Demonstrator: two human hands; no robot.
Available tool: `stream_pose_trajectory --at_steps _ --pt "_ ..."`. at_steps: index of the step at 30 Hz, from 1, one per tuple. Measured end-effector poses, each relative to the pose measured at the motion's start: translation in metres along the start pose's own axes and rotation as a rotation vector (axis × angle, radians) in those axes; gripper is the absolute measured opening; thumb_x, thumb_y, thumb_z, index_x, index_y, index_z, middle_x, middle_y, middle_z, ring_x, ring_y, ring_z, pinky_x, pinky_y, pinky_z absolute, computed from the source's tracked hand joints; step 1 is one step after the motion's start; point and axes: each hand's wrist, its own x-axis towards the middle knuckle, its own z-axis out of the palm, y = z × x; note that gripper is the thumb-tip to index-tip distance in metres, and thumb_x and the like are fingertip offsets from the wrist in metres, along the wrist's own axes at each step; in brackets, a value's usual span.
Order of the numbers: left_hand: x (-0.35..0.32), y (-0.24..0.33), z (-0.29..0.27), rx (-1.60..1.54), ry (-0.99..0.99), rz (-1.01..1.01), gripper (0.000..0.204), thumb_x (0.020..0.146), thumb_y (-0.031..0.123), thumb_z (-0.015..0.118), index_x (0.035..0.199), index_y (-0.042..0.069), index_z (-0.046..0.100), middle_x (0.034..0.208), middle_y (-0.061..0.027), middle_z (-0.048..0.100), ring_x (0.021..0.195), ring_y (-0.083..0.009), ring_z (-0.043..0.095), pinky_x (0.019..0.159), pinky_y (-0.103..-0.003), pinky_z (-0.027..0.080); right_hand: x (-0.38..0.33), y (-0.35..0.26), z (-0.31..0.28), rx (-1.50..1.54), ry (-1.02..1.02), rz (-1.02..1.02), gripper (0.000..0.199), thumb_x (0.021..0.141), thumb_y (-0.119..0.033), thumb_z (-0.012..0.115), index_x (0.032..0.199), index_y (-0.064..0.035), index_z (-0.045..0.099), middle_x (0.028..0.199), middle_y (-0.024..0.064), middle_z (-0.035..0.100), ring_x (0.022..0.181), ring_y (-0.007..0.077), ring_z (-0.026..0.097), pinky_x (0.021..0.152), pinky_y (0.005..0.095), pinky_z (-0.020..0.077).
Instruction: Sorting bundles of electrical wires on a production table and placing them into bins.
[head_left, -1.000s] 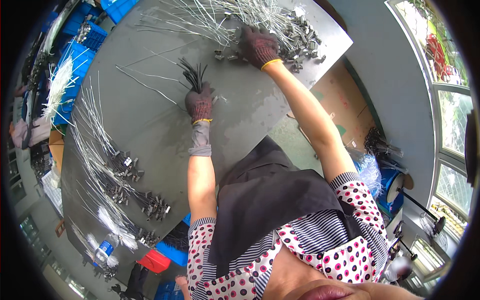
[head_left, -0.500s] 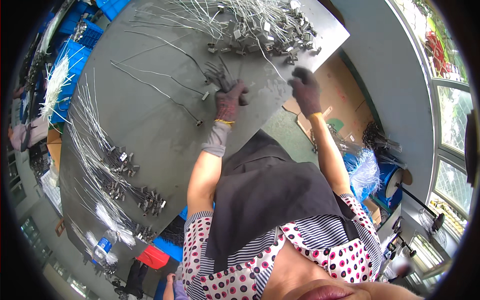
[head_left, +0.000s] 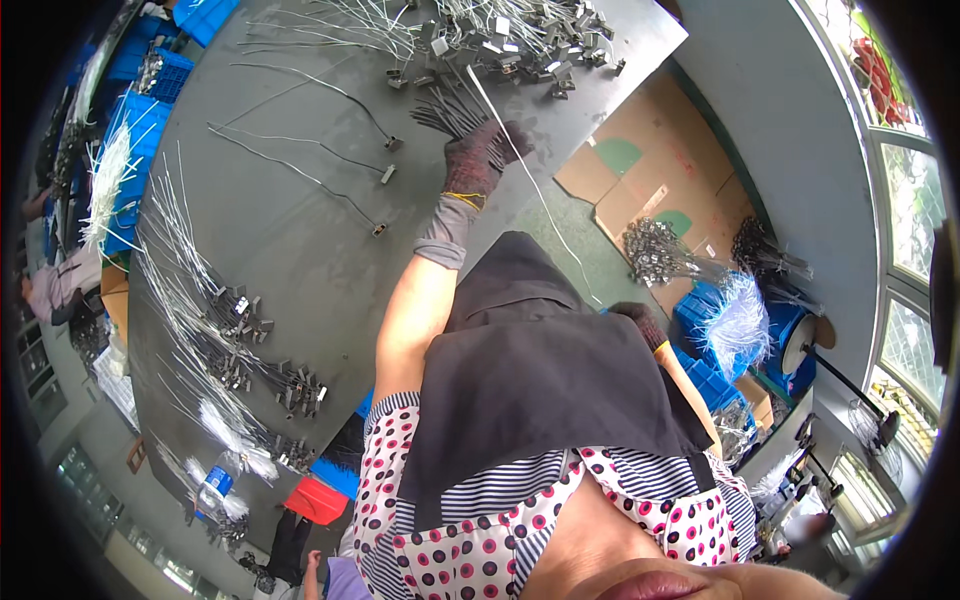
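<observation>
The right hand (head_left: 640, 322), its grip unclear, has dropped to the frame's centre-right, leaving a white wire (head_left: 549, 205) drawn past the tabletop (head_left: 290, 262) while the left hand (head_left: 474, 160) clamps dark strands (head_left: 440, 114).

Bright daylight glares through the windows (head_left: 910, 215) on the right, leaving a pale sheen on the tabletop (head_left: 648, 40) at far right. Fisheye distortion bends straight edges toward the black rim.

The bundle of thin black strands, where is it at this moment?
In the head view, the bundle is at upper centre, in the dark-gloved left hand, just below the pile of grey connectors on the grey table.
</observation>
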Motion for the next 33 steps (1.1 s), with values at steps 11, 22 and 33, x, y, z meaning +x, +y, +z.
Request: stream_pose_trajectory --at_steps 11,22,33 --pt "-0.03 0.059 0.018 0.077 0.202 0.355 0.02 0.093 0.023 0.069 0.107 0.008 0.067 0.097 -0.0088 0.068 0.085 -0.0244 0.068 0.083 -0.05 0.058 -0.016 0.007 -0.014 -0.024 0.141 0.1 0.039 0.09 -0.036 0.063 0.094 0.0011 0.071 0.084 0.0213 0.07 0.075 0.0283 0.066 0.073 0.0396 0.0495" --pt "-0.06 -0.002 -0.002 0.339 -0.017 0.026 0.027 0.096 0.023 0.064 0.117 0.007 0.062 0.101 -0.0107 0.07 0.086 -0.0257 0.07 0.071 -0.044 0.061 0.093 -0.102 -0.022 -0.139 0.229 -0.07 0.051 0.086 -0.046 0.064 0.095 0.0034 0.072 0.083 0.0206 0.07 0.076 0.0283 0.065 0.075 0.0394 0.0502" --pt "-0.058 0.072 -0.001 0.238 0.287 0.52 0.024 0.092 0.019 0.068 0.107 0.0 0.064 0.081 -0.0104 0.068 0.064 -0.0219 0.068 0.052 -0.035 0.057 0.152 -0.202 0.026 0.689 -0.175 0.018 0.025 0.089 -0.025 0.07 0.103 -0.0037 0.072 0.065 -0.0017 0.054 0.054 0.0068 0.045 0.049 0.0253 0.0364"
